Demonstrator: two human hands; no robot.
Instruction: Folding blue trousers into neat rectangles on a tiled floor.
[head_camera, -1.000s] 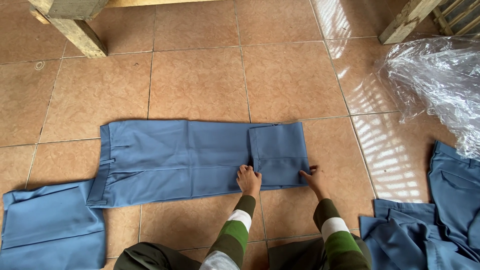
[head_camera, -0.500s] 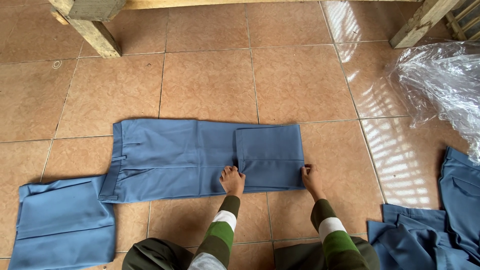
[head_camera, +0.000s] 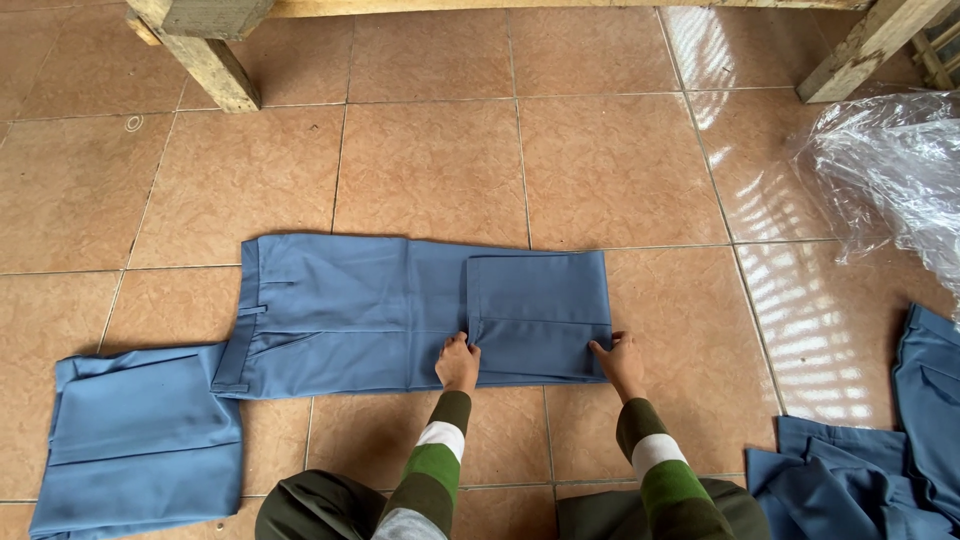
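A pair of blue trousers (head_camera: 360, 310) lies flat on the tiled floor, waistband to the left, with the leg end folded back over itself as a flap (head_camera: 540, 310) on the right. My left hand (head_camera: 458, 362) rests on the near left corner of that flap. My right hand (head_camera: 620, 362) presses the near right corner, at the fold's edge. Both hands have fingers curled onto the cloth. Both arms wear green sleeves with white stripes.
A folded blue garment (head_camera: 140, 440) lies at the lower left, touching the trousers' waistband. More blue clothes (head_camera: 880, 460) are heaped at the lower right. Crumpled clear plastic (head_camera: 890, 170) sits at the right. Wooden legs (head_camera: 200, 50) stand at the back.
The view has shifted slightly, so the trousers sit a little higher and more centred. Both hands have stayed on the flap's near corners, with the flap lying flatter.
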